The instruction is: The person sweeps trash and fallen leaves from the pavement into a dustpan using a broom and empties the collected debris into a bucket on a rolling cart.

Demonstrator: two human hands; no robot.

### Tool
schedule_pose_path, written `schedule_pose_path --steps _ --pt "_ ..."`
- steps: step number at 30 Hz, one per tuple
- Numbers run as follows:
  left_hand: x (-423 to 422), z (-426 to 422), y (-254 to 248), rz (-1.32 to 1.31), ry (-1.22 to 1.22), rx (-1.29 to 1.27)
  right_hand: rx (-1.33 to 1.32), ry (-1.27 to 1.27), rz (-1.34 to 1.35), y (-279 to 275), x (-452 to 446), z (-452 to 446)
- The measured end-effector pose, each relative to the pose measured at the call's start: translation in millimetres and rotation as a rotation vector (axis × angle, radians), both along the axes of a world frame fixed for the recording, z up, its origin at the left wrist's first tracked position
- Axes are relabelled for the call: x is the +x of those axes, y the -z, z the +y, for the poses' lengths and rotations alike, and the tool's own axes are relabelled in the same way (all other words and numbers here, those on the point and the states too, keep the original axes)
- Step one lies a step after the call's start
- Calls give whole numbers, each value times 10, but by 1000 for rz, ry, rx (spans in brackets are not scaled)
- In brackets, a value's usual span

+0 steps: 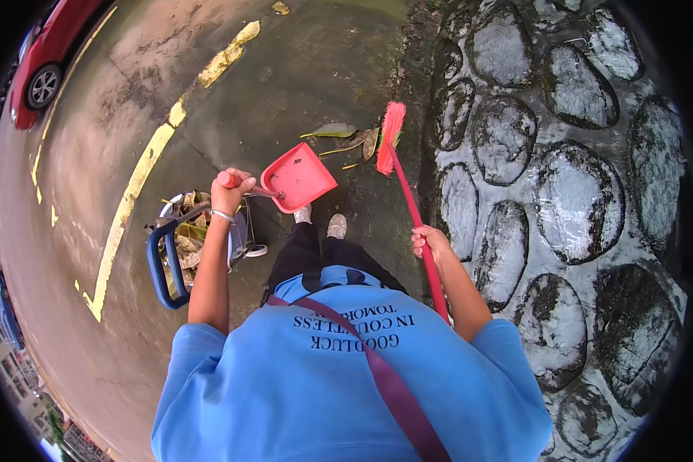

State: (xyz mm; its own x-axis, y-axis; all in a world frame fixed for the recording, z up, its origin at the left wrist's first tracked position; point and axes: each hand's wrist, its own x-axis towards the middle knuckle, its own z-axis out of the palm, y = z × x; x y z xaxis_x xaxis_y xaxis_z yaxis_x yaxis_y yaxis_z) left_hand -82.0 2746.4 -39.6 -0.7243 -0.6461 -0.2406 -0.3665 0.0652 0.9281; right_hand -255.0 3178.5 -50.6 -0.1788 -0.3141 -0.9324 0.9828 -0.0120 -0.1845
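Observation:
My left hand (241,187) is closed round the handle of a red dustpan (299,176), whose pan faces up with a few small dark bits in it. My right hand (431,242) grips the red pole of a broom (415,202). The broom's pinkish-red bristle head (391,137) lies on the ground beside the stone wall. Between broom head and dustpan are a green-yellow leaf (331,130) and a brown leaf (369,143) with thin yellow stalks.
Beside my left arm stands a cart with a blue handle (156,266), holding dry leaves (189,243). A stone wall (581,202) runs along the right. A yellow painted line (141,172) crosses the ground at left, and a red car (45,81) is parked at the upper left.

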Motion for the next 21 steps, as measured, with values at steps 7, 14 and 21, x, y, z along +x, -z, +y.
schedule_pose_path --steps 7,14,21 --pt "-319 -678 131 -17 -24 -47 -86 -150 33 8 -196 -784" --pt "-924 -1840 228 -31 78 -125 93 -265 163 -700 -356 -1273" --pt "-1552 -2806 667 -246 256 -264 260 -278 121 -644 -615 -1803"
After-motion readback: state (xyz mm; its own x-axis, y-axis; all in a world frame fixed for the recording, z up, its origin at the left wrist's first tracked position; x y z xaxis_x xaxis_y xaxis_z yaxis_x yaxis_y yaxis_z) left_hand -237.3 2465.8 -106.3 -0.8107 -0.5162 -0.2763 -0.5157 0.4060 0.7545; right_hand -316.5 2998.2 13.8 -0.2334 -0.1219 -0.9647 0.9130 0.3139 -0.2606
